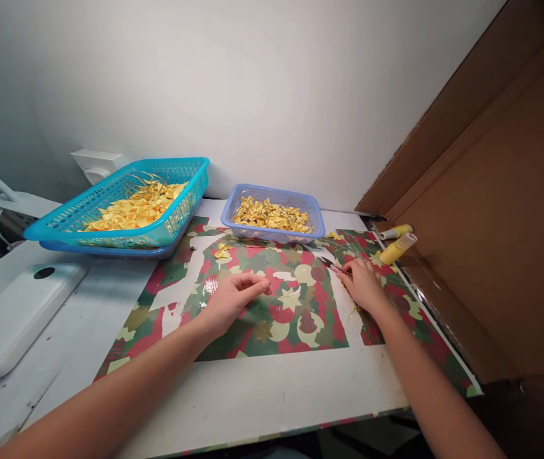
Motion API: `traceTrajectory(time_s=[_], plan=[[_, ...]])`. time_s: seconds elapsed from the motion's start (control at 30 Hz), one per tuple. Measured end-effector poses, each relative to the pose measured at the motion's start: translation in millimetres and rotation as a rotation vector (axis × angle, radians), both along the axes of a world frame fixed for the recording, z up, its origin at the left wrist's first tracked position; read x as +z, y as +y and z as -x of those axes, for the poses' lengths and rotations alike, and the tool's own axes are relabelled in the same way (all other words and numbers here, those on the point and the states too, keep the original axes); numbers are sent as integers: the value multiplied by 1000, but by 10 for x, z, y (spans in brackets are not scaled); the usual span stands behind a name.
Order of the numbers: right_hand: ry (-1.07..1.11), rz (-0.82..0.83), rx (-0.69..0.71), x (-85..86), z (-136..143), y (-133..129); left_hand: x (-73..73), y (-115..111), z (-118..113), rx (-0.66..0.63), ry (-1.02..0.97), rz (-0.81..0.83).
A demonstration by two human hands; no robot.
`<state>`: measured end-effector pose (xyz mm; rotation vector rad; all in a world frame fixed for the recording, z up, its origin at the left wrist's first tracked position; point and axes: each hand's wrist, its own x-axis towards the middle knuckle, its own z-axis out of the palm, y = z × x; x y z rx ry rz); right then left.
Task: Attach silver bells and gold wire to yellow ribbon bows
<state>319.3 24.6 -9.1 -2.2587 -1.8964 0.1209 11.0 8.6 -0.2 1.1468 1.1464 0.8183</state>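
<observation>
My left hand hovers over the middle of the patterned sheet, thumb and index fingertips pressed together; whatever they pinch, if anything, is too small to see. To the right, my right hand rests low over the sheet, its fingers closed round a slim dark pointed tool with a reddish handle, like thread snips. The tool points toward the back left. A small gold bow lies on the sheet beyond my left hand. Some gold scraps show under my right wrist.
A purple-blue basket of gold bows stands at the back. To its left, a turquoise basket of yellow ribbon pieces sits in a blue one. Two yellow thread spools lie near the cardboard. A white device is at left.
</observation>
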Motion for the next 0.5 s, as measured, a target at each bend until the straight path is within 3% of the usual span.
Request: traceTrajectory(time_s=[0.1,0.17,0.23,0.3,0.5], plan=[[142,-91,8,75,193,-28,25,-16,-11,-34,-13,-21],[366,-131,101,174,373,-115,39,-21,-18,-55,-25,-36],[634,5,295,275,559,-246,43,-23,-20,-73,-28,-41],[764,149,459,347,722,-377,34,-20,-15,-92,-32,-49],[865,298,484,370,890,-504,-8,-7,17,-154,-32,-63]])
